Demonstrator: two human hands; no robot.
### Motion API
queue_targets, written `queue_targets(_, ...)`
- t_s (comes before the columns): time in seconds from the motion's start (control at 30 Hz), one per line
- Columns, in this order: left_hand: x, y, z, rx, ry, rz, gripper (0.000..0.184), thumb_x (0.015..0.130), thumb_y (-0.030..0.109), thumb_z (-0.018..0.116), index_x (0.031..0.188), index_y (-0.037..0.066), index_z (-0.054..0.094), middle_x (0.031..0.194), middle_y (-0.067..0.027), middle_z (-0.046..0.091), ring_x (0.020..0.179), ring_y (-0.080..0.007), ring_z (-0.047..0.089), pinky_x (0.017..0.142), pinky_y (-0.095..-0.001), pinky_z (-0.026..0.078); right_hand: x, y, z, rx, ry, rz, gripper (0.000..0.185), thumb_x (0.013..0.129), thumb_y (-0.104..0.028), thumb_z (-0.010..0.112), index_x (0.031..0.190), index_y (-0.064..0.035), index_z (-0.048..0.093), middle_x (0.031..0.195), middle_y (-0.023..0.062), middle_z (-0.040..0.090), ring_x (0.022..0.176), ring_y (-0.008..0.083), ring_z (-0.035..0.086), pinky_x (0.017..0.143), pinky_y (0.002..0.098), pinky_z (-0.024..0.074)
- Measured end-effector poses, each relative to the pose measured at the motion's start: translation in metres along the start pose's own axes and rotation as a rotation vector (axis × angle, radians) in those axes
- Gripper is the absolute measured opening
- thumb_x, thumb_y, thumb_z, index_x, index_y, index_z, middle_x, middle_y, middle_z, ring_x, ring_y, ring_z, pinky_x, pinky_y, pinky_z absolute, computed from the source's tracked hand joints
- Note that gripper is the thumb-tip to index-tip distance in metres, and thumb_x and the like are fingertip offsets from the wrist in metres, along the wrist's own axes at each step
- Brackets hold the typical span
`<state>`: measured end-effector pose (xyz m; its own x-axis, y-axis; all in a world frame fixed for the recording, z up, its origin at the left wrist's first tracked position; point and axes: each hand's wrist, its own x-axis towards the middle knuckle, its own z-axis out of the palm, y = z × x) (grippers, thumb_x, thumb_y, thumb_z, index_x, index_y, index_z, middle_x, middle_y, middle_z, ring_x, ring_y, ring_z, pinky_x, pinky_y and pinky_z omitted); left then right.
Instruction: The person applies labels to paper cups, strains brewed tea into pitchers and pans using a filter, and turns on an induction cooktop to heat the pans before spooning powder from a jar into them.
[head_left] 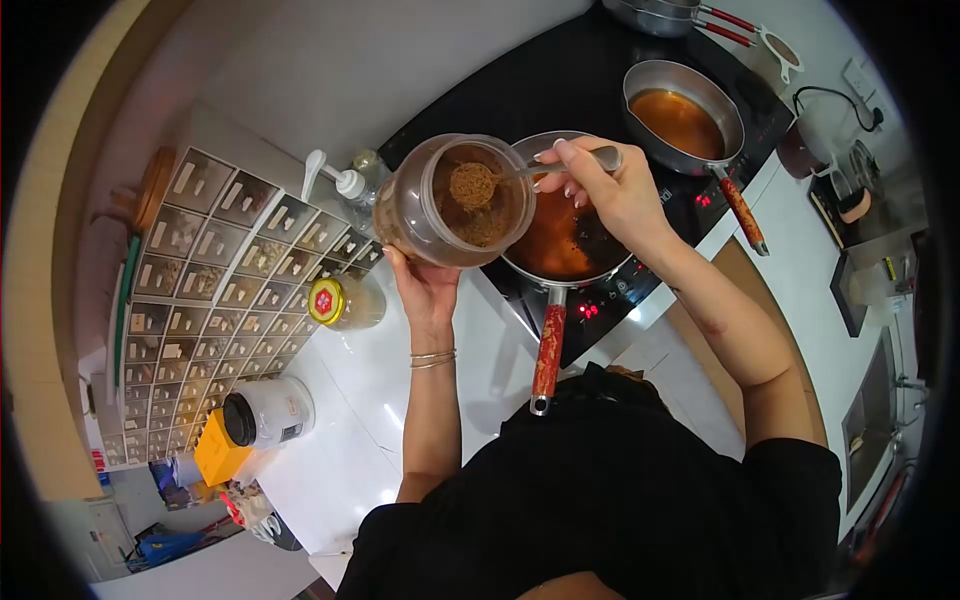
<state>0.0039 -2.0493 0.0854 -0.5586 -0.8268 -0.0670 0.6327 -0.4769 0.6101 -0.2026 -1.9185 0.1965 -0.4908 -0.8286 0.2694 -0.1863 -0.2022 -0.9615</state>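
Note:
My left hand [428,285] grips a clear plastic jar [402,200] from below, its mouth tilted toward me. Brown powder lies inside the jar. My right hand [608,190] is closed on the handle of a metal spoon [606,156]. The spoon's bowl is at the jar's mouth, heaped with brown powder [472,186]. Beneath my right hand sits a saucepan [514,268] with reddish-brown liquid and dark specks, on the black cooktop [480,95]. Its red patterned handle [549,350] points toward me. The jar partly hides this pan's left side.
A second saucepan [738,120] with amber liquid stands at the right back. More pans [650,15] sit at the far end. Left are a yellow-lidded jar [358,303], a pump bottle [350,183], a black-lidded container [285,410] and a rack of small drawers [215,245].

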Motion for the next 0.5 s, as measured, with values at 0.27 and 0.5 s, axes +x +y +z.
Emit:
queue_targets(0.27,0.001,0.005,0.004,0.062,-0.036,0.035,0.059,0.088,0.052,0.044,0.133,0.015,0.033,0.134,-0.0053,0.039,0.122,-0.0254,0.04,0.096,-0.0497,0.039,-0.005,-0.006,-0.022,0.203,0.082,0.165,0.033,0.09,-0.027,0.05,0.09,0.0014,0.066,0.072,0.0084,0.067,0.058,0.0049,0.048,0.056,0.0184,0.0412)
queue_targets(0.5,0.016,0.025,-0.014,0.161,0.096,0.169,0.073,0.082,0.054,0.053,0.137,0.014,0.025,0.14,-0.0073,0.029,0.128,-0.0273,0.031,0.097,-0.0547,0.036,-0.047,0.02,-0.073,-0.397,-0.012,-0.23,0.018,0.084,-0.015,0.058,0.093,-0.0004,0.065,0.079,0.0078,0.066,0.063,0.0129,0.053,0.06,0.0233,0.0435)
